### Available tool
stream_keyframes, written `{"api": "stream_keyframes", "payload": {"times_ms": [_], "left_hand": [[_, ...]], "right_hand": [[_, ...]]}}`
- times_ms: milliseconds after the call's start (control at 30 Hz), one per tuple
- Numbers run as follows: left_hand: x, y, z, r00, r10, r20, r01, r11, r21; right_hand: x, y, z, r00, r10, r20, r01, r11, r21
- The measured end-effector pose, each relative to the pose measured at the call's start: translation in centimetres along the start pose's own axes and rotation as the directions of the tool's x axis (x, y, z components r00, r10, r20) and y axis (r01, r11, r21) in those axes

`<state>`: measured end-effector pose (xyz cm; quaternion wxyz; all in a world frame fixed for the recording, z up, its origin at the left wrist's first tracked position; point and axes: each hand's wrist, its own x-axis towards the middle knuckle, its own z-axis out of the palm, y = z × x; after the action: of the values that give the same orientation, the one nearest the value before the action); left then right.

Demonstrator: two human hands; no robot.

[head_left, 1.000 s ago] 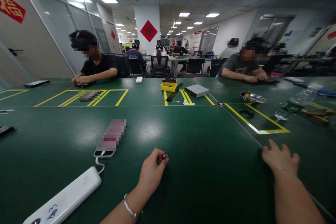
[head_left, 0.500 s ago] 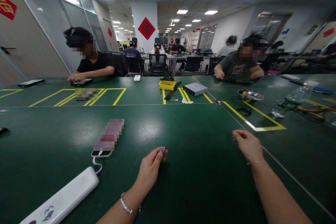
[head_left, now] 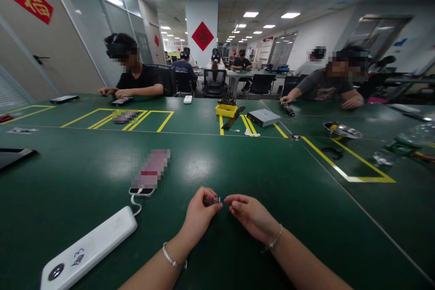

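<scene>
My left hand [head_left: 199, 215] is closed in a pinch around a small dark red piece with a shiny metal end [head_left: 216, 200]. Fingers cover most of this piece, so its kind is unclear. Just right of it, my right hand [head_left: 253, 217] hovers with its fingers stretched towards the metal end and slightly parted. A narrow gap lies between the two hands, and I see nothing in the right one. Both are over the green table [head_left: 190, 253].
Left of my hands lie a white power bank [head_left: 95, 247] and a phone [head_left: 151, 172] joined by a cable. Farther off are a yellow tray [head_left: 226, 110], a grey box [head_left: 263, 118], a metal bowl [head_left: 343, 130] and a plastic bottle [head_left: 404, 145]. Two people sit across the table.
My right hand has come in from the far right to beside my left hand. The left hand still holds the small piece. The view has turned slightly left.
</scene>
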<state>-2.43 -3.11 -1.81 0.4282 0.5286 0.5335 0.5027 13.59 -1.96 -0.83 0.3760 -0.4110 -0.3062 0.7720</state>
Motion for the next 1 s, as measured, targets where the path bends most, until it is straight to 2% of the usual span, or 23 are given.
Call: {"api": "stream_keyframes", "payload": {"times_ms": [100, 167, 267, 400, 567, 767, 900, 1000], "left_hand": [[-0.1, 0.3, 0.0, 0.998, -0.009, 0.060, 0.007, 0.999, 0.033], [-0.3, 0.6, 0.0, 0.994, -0.013, 0.112, 0.007, 0.999, 0.049], [-0.5, 1.1, -0.1, 0.986, -0.005, 0.166, -0.004, 0.999, 0.053], [-0.7, 1.2, 0.0, 0.981, 0.007, 0.195, -0.020, 0.998, 0.066], [-0.8, 0.7, 0.2, 0.987, -0.014, 0.159, -0.005, 0.993, 0.118], [-0.7, 0.7, 0.4, 0.996, 0.078, 0.054, -0.084, 0.990, 0.112], [-0.7, 0.8, 0.4, 0.996, 0.065, 0.053, -0.072, 0.988, 0.135], [-0.8, 0.9, 0.3, 0.995, 0.043, 0.095, -0.055, 0.990, 0.130]], "right_hand": [[-0.2, -0.3, -0.9, 0.989, 0.111, 0.097, -0.108, 0.993, -0.039], [-0.3, -0.3, -1.3, 0.981, 0.132, 0.145, -0.123, 0.990, -0.072], [-0.2, -0.3, -1.5, 0.981, 0.087, 0.174, -0.074, 0.994, -0.080], [-0.3, -0.3, -1.0, 0.988, 0.028, 0.155, -0.018, 0.998, -0.066], [-0.3, 0.2, -0.8, 0.990, -0.013, 0.138, 0.018, 0.999, -0.031], [-0.3, 0.1, -0.7, 0.993, -0.024, 0.117, 0.023, 1.000, 0.007], [-0.2, -0.3, -0.9, 0.997, 0.003, 0.075, -0.005, 1.000, 0.030], [-0.2, -0.4, -0.9, 0.997, 0.000, 0.078, -0.002, 0.999, 0.032]]}}
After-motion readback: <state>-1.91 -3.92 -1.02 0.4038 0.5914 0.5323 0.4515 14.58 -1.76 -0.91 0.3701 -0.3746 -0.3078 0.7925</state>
